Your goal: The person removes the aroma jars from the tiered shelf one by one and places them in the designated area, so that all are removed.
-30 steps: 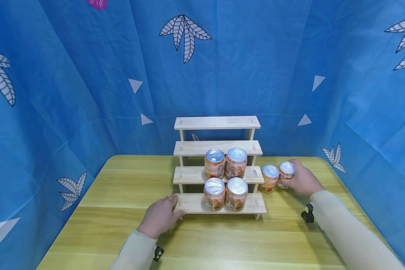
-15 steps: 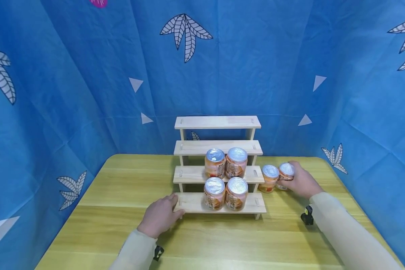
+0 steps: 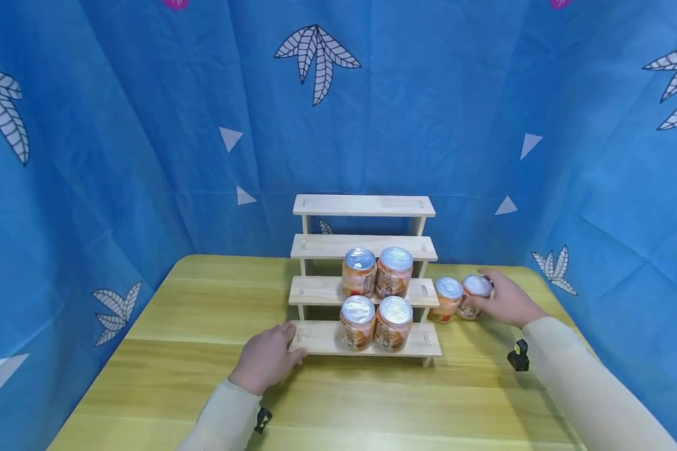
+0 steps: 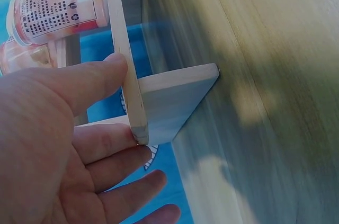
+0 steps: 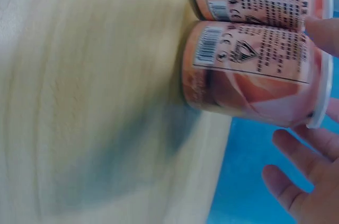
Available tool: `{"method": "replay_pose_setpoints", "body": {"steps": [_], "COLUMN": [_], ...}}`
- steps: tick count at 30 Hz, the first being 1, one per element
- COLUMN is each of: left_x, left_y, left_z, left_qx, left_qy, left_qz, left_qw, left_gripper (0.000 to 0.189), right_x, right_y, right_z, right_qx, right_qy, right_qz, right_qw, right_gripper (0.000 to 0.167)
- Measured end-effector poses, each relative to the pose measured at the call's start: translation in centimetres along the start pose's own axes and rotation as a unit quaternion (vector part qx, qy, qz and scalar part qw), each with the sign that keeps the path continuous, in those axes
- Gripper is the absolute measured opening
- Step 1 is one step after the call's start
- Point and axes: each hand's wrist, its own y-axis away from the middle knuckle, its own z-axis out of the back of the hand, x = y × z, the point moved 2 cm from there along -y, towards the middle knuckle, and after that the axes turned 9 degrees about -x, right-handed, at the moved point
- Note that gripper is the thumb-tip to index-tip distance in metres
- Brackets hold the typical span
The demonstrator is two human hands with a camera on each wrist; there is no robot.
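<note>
In the head view my left hand [image 3: 266,357] pinches the left end of the lowest step of a pale wooden tiered display stand [image 3: 321,338]. The left wrist view shows the thumb on one face and the index finger at the edge, with the other fingers spread. My right hand [image 3: 503,299] has thumb and fingers around the lid end of a peach-coloured jar [image 3: 469,307] with a silver lid, upright on the table. A matching jar [image 3: 444,308] stands against it, nearer the stand; the right wrist view shows the thumb tip overlapping where they meet.
Two matching jars stand on the lowest step, among them a front jar [image 3: 356,332], and two more on the second step, including a rear jar [image 3: 359,280]. The wooden table [image 3: 203,300] is bordered by blue leaf-patterned cloth [image 3: 417,125] behind and at the sides.
The right hand's thumb has come more into sight across the front of the outer jar, and the hand has shifted slightly. The left hand keeps its place on the stand; the head view has moved slightly.
</note>
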Motion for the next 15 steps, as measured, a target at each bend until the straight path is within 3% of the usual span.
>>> {"method": "replay_pose_setpoints", "body": {"steps": [7,15], "left_x": [-0.3,0.1], "left_y": [-0.8,0.1], "left_z": [-0.4,-0.3], "left_qx": [-0.008,-0.012], "left_qy": [0.006,0.010], "left_qz": [-0.020,-0.014], "left_qw": [0.9998,0.9998], "left_gripper": [0.062,0.059], "right_x": [1.3,5.7], "right_y": [0.3,-1.7], "right_z": [2.3,1.7], "right_qx": [-0.003,-0.017], "right_qy": [0.024,0.026], "right_qz": [-0.021,-0.013], "right_qw": [0.9995,0.9994], "right_gripper": [0.074,0.070]}}
